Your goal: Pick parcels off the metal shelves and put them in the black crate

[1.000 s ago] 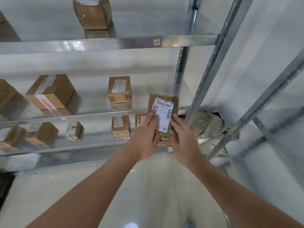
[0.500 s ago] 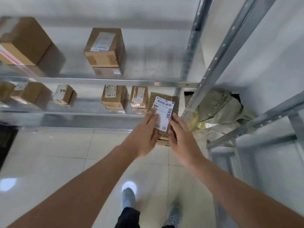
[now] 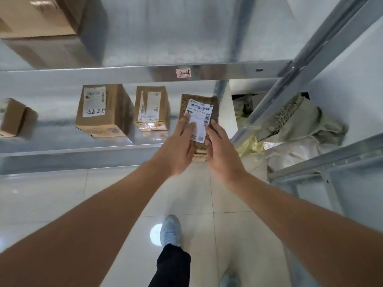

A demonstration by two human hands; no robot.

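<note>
I hold a small brown parcel with a white barcode label upright in front of me, over the front edge of the lower metal shelf. My left hand grips its left side, thumb on the label. My right hand grips its right side. On that shelf stand a box marked 8825, a narrower labelled box and a small box at the far left. The black crate is out of view.
A large box sits on the shelf above, whose front rail carries a pink tag. A slanted metal upright crosses on the right. Crumpled sacks lie behind it. My foot is on the tiled floor.
My view has tipped downward and closer to the shelves; the upper shelves have slid out of frame and my legs and floor show. Both hands keep the same hold on the parcel.
</note>
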